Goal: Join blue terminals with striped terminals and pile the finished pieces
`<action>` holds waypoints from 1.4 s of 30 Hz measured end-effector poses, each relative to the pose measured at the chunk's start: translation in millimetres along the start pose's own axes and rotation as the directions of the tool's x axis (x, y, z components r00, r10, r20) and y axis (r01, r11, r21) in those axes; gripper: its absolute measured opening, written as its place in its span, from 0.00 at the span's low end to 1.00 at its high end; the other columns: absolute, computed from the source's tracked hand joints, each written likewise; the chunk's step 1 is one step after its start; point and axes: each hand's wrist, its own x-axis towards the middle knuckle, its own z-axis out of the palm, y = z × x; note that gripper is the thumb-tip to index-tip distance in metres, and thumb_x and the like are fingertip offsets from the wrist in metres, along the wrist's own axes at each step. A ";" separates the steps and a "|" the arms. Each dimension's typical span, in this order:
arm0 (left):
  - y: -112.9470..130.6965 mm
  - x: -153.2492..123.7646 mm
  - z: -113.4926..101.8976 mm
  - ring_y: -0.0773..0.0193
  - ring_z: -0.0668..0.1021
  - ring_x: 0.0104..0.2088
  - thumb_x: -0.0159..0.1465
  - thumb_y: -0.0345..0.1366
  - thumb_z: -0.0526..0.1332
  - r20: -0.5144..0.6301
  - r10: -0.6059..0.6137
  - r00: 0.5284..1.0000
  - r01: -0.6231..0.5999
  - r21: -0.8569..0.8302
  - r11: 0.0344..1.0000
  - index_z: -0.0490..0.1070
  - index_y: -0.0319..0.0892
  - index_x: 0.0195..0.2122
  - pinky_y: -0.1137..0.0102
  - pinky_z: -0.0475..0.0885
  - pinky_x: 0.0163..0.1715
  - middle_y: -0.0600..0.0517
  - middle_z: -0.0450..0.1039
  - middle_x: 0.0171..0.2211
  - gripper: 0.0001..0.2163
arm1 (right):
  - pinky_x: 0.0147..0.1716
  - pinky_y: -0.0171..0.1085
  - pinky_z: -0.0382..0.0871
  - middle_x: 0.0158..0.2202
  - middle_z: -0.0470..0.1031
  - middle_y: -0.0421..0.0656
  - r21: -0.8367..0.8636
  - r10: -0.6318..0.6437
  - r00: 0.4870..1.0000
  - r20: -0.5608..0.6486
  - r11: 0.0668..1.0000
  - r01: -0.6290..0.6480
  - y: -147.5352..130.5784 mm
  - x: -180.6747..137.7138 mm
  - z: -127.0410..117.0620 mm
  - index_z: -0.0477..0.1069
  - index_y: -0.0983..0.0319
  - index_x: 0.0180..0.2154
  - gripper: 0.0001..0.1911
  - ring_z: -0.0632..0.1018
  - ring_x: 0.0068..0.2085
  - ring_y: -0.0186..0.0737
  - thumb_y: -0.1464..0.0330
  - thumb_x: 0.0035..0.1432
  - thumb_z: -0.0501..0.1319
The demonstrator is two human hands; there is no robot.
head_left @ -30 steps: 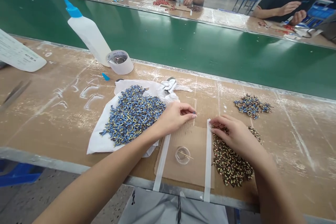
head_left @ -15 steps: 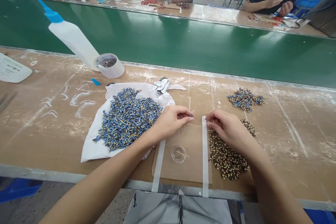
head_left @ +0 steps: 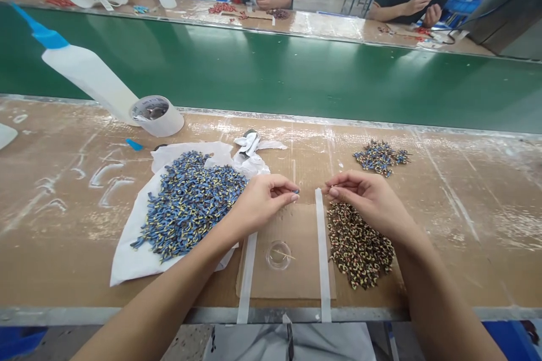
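My left hand [head_left: 266, 198] is pinched closed on a small blue piece [head_left: 296, 192], just above the cardboard pad. To its left, a large heap of small blue-and-yellow pieces [head_left: 190, 203] lies on a white sheet [head_left: 127, 262]. My right hand [head_left: 368, 196] is also in a pinch, level with the left and a short gap away; what its fingertips hold is too small to name. Below it spreads a pile of small dark brown pieces with pale parts [head_left: 359, 248]. On the cardboard pad [head_left: 292, 285] sits a clear round dish [head_left: 275, 262] with a thin stick [head_left: 285, 255] across it.
A smaller blue-and-dark cluster [head_left: 381, 157] lies at the back right. A tape roll [head_left: 163, 124], a white bottle with blue nozzle [head_left: 91, 73] and a blue cap [head_left: 134, 144] stand left. Behind runs a green belt [head_left: 254, 73]; co-workers' hands [head_left: 265, 1] work beyond it.
The view has shifted, so the scene sits further left. My right hand has risen slightly over the brown pile, its fingertips pinched. The left hand keeps its pinch on the blue piece.
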 end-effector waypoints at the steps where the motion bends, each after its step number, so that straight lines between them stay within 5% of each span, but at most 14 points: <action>1: 1.2 -0.5 0.8 0.63 0.78 0.37 0.60 0.31 0.63 0.006 0.010 1.000 -0.010 0.000 1.000 0.77 0.40 0.38 0.68 0.71 0.39 0.50 0.78 0.35 0.06 | 0.39 0.42 0.74 0.37 0.80 0.45 0.050 -0.006 1.000 0.027 0.999 0.005 -1.4 -0.2 4.2 0.75 0.61 0.39 0.08 0.79 0.37 0.39 0.65 0.58 0.62; 6: 8.2 -3.6 8.0 0.64 0.76 0.37 0.64 0.31 0.60 0.011 0.088 0.996 -0.089 0.061 0.994 0.77 0.41 0.40 0.68 0.70 0.38 0.50 0.76 0.36 0.07 | 0.40 0.38 0.72 0.35 0.78 0.42 0.135 -0.070 0.998 0.004 0.988 0.069 -3.7 0.3 22.6 0.76 0.61 0.36 0.06 0.77 0.37 0.36 0.66 0.57 0.64; 17: 9.3 -5.8 12.0 0.67 0.72 0.30 0.66 0.29 0.59 -0.040 0.286 0.957 -0.264 0.279 0.923 0.77 0.38 0.37 0.71 0.65 0.31 0.52 0.71 0.29 0.06 | 0.40 0.39 0.74 0.34 0.80 0.43 0.395 0.055 0.998 -0.022 0.918 -0.042 2.2 3.6 33.4 0.77 0.60 0.38 0.08 0.79 0.35 0.36 0.66 0.56 0.66; 42: 4.0 -6.5 18.4 0.68 0.68 0.27 0.66 0.29 0.58 -0.013 0.345 0.939 -0.313 0.388 0.867 0.71 0.36 0.28 0.72 0.60 0.28 0.54 0.66 0.25 0.09 | 0.40 0.38 0.72 0.34 0.80 0.42 0.258 -0.031 0.989 -0.144 0.964 0.068 9.1 1.3 47.8 0.76 0.61 0.36 0.07 0.78 0.37 0.36 0.66 0.56 0.66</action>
